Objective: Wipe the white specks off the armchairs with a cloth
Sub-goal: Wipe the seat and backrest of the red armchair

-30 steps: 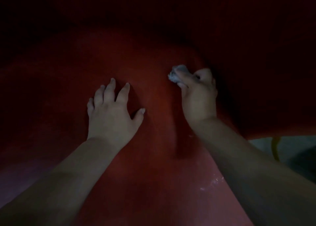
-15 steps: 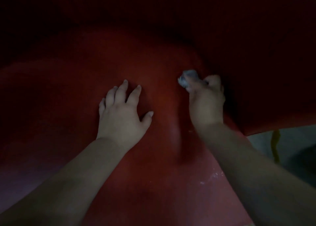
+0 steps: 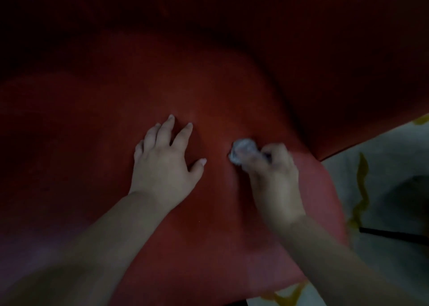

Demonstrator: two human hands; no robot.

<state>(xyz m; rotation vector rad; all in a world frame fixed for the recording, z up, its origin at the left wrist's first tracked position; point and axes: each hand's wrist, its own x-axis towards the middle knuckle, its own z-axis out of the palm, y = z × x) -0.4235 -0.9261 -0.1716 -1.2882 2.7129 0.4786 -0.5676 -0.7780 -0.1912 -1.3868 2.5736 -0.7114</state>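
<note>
Hands: left hand [image 3: 163,164] flat, fingers spread on armchair [image 3: 209,97] seat; right hand [image 3: 270,173] grips balled cloth [image 3: 242,151], pressed to seat. No specks discernible (dim light); progress unclear.

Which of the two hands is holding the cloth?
The right hand grips the balled-up pale cloth against the red armchair seat. The left hand rests flat with spread fingers and holds nothing.

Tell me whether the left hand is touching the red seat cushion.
Touching. The head view shows the left hand spread flat on the red seat cushion, fingertips pressed into the fabric with no gap visible.
</note>
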